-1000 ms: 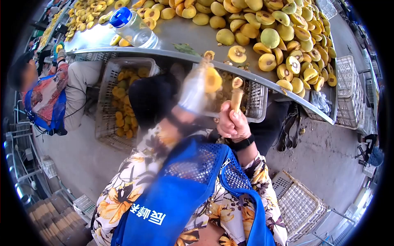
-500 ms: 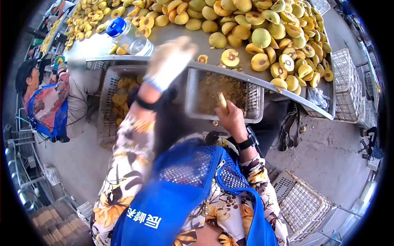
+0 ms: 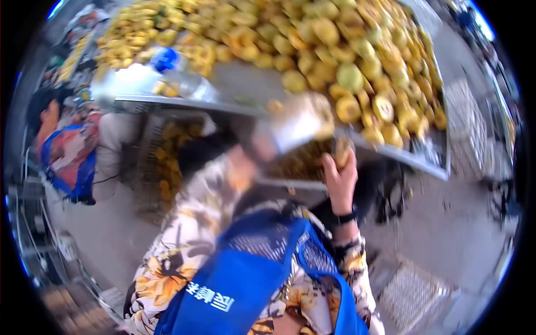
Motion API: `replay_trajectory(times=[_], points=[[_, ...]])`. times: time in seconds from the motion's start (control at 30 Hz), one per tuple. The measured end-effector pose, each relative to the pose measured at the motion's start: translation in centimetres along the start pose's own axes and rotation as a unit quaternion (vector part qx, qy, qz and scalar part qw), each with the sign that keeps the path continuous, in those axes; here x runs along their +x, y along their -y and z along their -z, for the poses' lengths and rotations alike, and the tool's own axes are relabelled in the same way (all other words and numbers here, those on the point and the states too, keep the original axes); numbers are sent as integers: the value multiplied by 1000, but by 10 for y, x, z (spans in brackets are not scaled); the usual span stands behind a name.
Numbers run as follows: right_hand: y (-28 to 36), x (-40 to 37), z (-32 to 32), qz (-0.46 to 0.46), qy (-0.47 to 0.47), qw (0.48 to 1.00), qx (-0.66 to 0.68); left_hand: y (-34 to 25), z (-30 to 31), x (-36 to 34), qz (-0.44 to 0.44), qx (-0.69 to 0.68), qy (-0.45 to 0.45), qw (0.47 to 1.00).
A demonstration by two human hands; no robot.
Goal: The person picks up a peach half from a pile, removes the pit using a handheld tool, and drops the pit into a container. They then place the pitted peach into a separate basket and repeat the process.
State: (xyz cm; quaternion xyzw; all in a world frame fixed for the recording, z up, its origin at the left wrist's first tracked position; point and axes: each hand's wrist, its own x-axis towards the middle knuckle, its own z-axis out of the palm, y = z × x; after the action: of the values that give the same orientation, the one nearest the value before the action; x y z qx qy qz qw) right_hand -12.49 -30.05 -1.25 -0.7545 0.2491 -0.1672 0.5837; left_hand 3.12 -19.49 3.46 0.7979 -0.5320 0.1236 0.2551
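Observation:
My left hand (image 3: 304, 116), in a pale glove and smeared by motion, is above the table's front edge. Yellow flesh of a peach half (image 3: 324, 132) shows under its curled fingers. Close by on the right, my bare right hand (image 3: 339, 177) is closed around a short wooden-handled tool (image 3: 342, 152); its working end cannot be made out. Below both hands sits a grey bin (image 3: 304, 184), partly hidden by my left arm, with brownish bits inside. Many yellow peaches (image 3: 326, 30), whole and halved, are heaped on the metal table (image 3: 237, 78).
A clear bottle with a blue cap (image 3: 165, 59) lies on the table at the left. Below it stands a crate (image 3: 146, 167) of yellow fruit pieces. Another person (image 3: 70, 151) sits at the far left. Stacked crates (image 3: 466, 125) and another crate (image 3: 410, 296) are at the right.
My left hand has swung right and down, from beside the bottle to near my right hand, and fruit now shows at its fingers. My right hand has moved right, with the tool more upright.

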Motion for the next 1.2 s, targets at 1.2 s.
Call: replay_trajectory(times=[1.2], points=[[27, -13, -31, 60, 5, 990, -126, -35, -11, -92, 475, -769, -184, 385]])
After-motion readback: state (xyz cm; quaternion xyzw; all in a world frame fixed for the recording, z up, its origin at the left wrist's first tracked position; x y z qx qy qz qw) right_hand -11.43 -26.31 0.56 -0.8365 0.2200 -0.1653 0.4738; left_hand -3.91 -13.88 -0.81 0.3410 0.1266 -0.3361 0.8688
